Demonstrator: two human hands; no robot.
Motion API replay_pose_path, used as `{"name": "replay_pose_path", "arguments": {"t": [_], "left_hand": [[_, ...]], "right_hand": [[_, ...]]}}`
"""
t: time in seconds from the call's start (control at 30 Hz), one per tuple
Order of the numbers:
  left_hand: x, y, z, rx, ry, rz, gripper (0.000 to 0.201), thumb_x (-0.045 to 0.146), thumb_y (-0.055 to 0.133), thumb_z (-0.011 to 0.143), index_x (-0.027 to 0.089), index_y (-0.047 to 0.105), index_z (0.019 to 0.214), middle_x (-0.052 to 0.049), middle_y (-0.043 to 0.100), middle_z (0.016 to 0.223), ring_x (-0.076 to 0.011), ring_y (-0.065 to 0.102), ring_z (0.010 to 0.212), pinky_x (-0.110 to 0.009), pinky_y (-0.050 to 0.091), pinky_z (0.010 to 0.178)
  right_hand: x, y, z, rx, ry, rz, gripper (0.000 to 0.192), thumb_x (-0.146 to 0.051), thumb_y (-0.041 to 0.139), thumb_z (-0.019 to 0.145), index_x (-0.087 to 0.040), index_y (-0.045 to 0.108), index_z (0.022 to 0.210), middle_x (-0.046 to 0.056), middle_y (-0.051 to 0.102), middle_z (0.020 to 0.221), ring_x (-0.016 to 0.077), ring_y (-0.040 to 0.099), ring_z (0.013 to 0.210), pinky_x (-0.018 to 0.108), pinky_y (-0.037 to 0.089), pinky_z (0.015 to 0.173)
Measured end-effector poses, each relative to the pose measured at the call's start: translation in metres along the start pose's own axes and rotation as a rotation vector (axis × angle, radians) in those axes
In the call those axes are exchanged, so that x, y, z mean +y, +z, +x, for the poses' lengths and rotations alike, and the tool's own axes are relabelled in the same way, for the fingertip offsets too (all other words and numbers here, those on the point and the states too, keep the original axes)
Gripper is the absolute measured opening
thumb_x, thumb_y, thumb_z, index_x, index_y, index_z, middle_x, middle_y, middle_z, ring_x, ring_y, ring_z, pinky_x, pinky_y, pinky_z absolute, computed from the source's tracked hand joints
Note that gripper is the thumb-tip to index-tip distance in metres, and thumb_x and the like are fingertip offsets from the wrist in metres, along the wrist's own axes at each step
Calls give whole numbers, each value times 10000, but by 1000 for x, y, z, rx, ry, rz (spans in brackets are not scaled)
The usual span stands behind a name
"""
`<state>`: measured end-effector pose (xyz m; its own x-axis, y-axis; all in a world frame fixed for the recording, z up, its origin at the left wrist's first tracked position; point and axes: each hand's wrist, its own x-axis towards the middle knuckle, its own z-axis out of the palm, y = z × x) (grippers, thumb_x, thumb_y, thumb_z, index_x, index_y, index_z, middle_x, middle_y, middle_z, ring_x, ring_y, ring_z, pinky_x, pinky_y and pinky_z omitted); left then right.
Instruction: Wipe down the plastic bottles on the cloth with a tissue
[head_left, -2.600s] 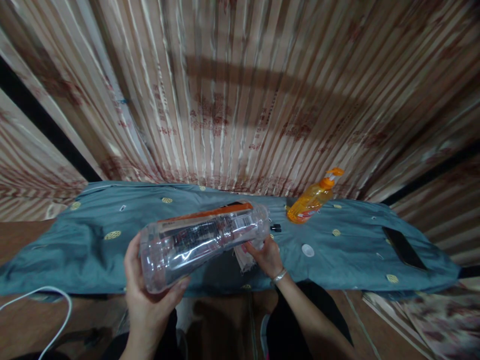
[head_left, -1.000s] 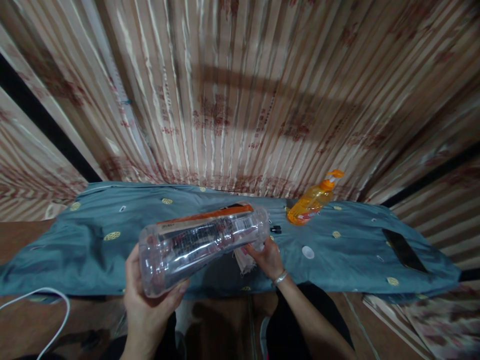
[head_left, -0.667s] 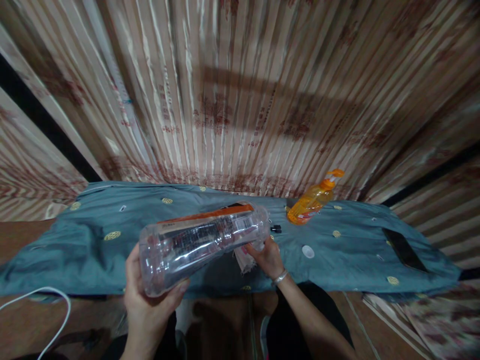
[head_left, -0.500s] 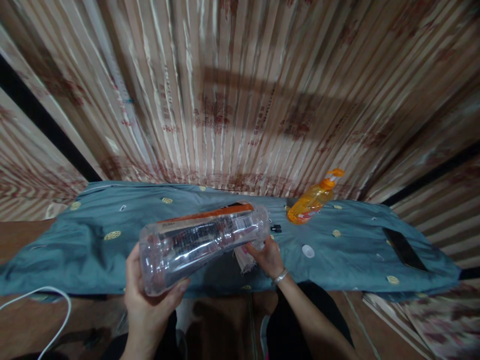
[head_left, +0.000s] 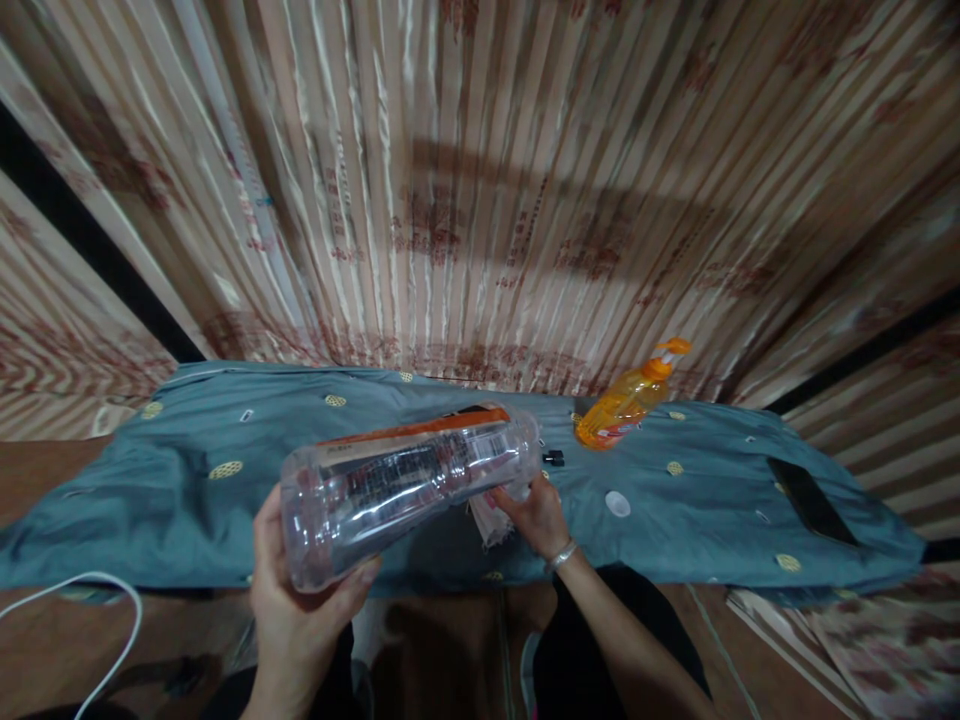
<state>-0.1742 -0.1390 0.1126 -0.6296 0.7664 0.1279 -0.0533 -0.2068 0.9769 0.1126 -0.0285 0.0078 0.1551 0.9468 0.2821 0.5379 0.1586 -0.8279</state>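
My left hand (head_left: 296,600) grips the base of a large clear plastic bottle (head_left: 405,480) with an orange strip on its label. The bottle lies nearly level, its neck pointing away to the right. At the neck end my right hand (head_left: 536,515) holds a crumpled pale cloth (head_left: 487,518) against the bottle; a bracelet sits on that wrist. Both hands are over the near edge of a table covered with a blue-grey cloth (head_left: 187,500).
An orange pump bottle (head_left: 626,400) stands at the back right of the table. A white cap (head_left: 617,503) and a small black item (head_left: 553,457) lie near it. A dark phone (head_left: 810,500) lies far right. A white cable (head_left: 82,590) loops at lower left. Striped curtains hang behind.
Almost nothing differs; the bottle and both hands stay in the same place, with only a slight shift of the view.
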Motion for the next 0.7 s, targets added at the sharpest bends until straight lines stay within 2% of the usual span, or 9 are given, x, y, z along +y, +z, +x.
{"name": "replay_pose_path", "arguments": {"t": [0.23,0.43,0.57,0.7], "left_hand": [[-1,0,1,3,-17,8,1218,639,1271,548,258,801,1605,-171,835,1634,-449,825,1502,-518,733,1254],[-3,0,0,1,-26,-10,1267,648,1268,554,252,781,1654,-173,842,1630,-448,817,1515,-536,707,1289],[-2,0,0,7,-11,2,1246,652,1266,570,241,793,1648,-186,827,1682,-466,799,1574,-548,680,1343],[-1,0,-1,-4,-31,-4,1256,616,1275,562,261,783,1662,-179,836,1666,-468,819,1549,-532,725,1277]], "right_hand": [[-2,-1,1,-12,9,22,333,-470,989,855,-305,845,1106,111,1005,1044,387,986,957,446,812,841],[-4,-2,1,-8,-18,-3,375,-420,985,866,-280,865,1192,106,1001,1056,382,988,980,448,814,861],[-5,-2,0,-1,-13,-14,359,-432,1012,877,-278,865,1165,98,983,1001,380,982,942,431,804,816],[-5,-2,0,9,-1,-17,375,-446,1020,863,-278,863,1160,95,984,1002,389,983,934,439,807,827]]}}
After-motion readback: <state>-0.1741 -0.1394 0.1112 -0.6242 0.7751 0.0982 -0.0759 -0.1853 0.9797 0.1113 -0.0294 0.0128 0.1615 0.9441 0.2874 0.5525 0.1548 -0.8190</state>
